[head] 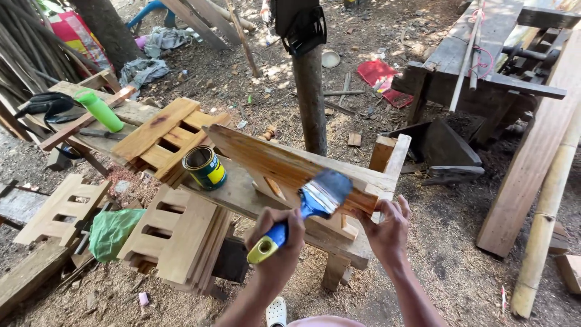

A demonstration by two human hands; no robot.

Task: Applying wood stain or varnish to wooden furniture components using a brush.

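My left hand (279, 237) grips a paintbrush (305, 208) with a blue and yellow handle; its bristles rest on the glossy face of a wooden board piece (272, 158). My right hand (388, 229) steadies the right end of that tilted board from below. The board leans on a rough plank bench (237, 195). An open tin can (204, 166) with a green and yellow label stands on the bench just left of the board.
Slotted wooden pieces (162, 134) lie stacked on the bench and more lean below (175, 233). A green bottle (98, 110), a green bag (112, 230), a tree post (310, 97), long planks (532, 157) and a bamboo pole (548, 212) surround the sawdust ground.
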